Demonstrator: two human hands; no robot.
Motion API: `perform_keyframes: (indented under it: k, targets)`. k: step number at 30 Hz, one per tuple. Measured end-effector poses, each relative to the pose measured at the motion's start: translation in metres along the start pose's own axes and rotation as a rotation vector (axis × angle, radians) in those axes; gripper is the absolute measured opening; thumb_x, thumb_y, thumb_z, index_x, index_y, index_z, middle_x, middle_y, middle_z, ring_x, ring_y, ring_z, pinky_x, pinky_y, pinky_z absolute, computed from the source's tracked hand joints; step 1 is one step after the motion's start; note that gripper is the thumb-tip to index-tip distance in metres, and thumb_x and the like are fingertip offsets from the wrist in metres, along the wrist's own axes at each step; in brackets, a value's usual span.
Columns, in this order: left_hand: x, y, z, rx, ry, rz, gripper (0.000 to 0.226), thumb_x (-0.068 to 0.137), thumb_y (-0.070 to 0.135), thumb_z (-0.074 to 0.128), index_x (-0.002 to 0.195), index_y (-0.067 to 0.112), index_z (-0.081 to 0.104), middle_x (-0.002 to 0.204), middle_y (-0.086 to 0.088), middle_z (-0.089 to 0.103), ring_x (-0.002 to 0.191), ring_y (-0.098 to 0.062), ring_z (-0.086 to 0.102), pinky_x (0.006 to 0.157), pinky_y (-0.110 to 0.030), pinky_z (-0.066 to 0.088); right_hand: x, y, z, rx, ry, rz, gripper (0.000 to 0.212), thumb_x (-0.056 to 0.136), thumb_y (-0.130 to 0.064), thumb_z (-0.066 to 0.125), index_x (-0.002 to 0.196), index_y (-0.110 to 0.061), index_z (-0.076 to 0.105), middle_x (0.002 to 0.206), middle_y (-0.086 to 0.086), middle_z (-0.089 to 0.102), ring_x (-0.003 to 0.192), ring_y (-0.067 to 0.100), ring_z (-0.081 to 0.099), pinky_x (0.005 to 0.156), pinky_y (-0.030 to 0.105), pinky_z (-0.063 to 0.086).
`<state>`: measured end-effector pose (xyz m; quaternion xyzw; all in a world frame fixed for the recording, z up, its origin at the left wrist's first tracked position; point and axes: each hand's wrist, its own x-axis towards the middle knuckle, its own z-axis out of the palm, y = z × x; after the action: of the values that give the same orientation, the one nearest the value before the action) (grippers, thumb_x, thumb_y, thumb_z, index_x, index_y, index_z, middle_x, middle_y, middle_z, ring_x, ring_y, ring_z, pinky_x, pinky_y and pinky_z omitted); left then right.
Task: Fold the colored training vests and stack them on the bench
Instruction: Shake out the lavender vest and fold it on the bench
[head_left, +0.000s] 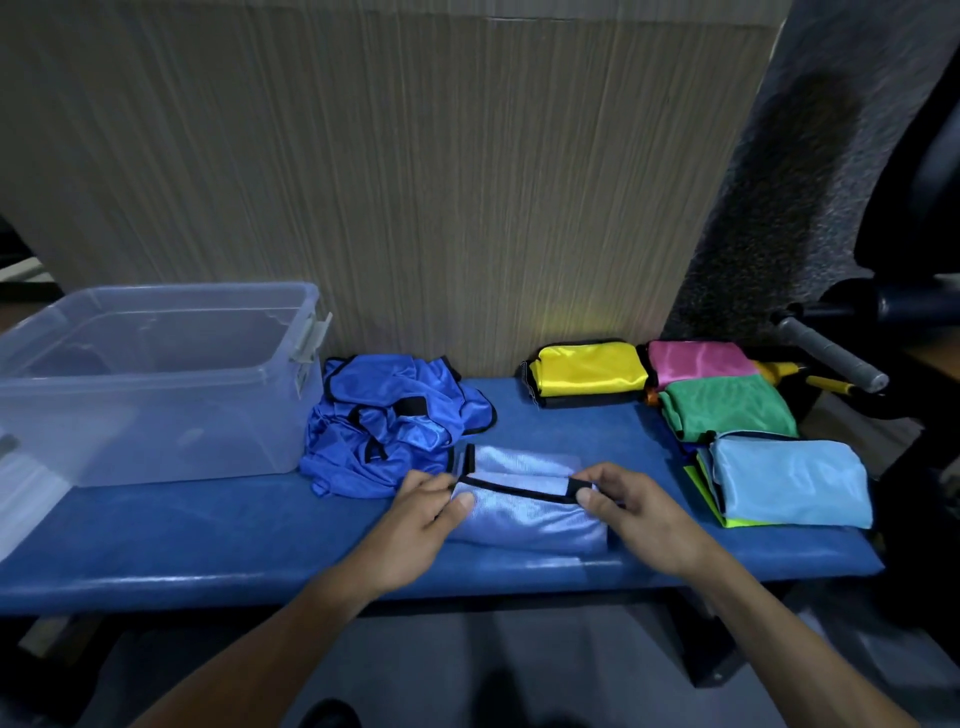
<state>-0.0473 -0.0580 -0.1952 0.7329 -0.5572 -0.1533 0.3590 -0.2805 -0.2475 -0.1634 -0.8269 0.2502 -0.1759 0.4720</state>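
Left hand (427, 506): pinches black-trimmed edge of folded pale-blue mesh vest (524, 514).
Right hand (631, 512): pinches the same edge.
Vest location: padded blue bench (208, 540).

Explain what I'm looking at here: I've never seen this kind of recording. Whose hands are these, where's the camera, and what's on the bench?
There is no machine: a person wears a wide-angle camera on the head, looking down at their own bare hands. The left hand and right hand each pinch an end of a pale blue mesh vest with black trim, half folded on the padded blue bench. Beside it lies a crumpled heap of royal blue vests, next to a clear plastic storage bin. On the right sit folded vests: yellow, pink, green and light blue.
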Motion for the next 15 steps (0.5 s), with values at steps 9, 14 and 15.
perform_keyframes:
  k: [9, 14, 15]
  targets:
    - [0.012, 0.031, 0.009, -0.057, 0.142, -0.258, 0.051, 0.105, 0.051, 0.035, 0.065, 0.021, 0.024, 0.059, 0.007, 0.027, 0.056, -0.012, 0.028, 0.059, -0.037, 0.026, 0.022, -0.008, 0.011, -0.156, 0.133, 0.181, 0.043, 0.103, -0.038, 0.055, 0.067, -0.016, 0.05, 0.053, -0.01, 0.045, 0.05, 0.006, 0.042, 0.054, 0.024, 0.036]
    - [0.028, 0.038, 0.01, 0.098, 0.153, -0.405, 0.058, 0.106, 0.053, 0.025, 0.062, 0.016, 0.031, 0.058, 0.003, 0.04, 0.058, -0.017, 0.042, 0.059, -0.035, 0.035, 0.04, -0.009, 0.015, -0.36, 0.164, 0.248, 0.048, 0.104, -0.045, 0.05, 0.068, -0.013, 0.044, 0.061, 0.001, 0.048, 0.059, 0.018, 0.046, 0.055, 0.033, 0.034]
    - [0.03, 0.038, 0.011, 0.161, 0.144, -0.427, 0.06, 0.106, 0.054, 0.022, 0.062, 0.016, 0.035, 0.062, 0.002, 0.046, 0.064, -0.019, 0.048, 0.062, -0.034, 0.038, 0.043, -0.01, 0.017, -0.397, 0.165, 0.263, 0.049, 0.104, -0.047, 0.049, 0.069, -0.014, 0.044, 0.063, 0.002, 0.052, 0.062, 0.021, 0.05, 0.057, 0.034, 0.036]
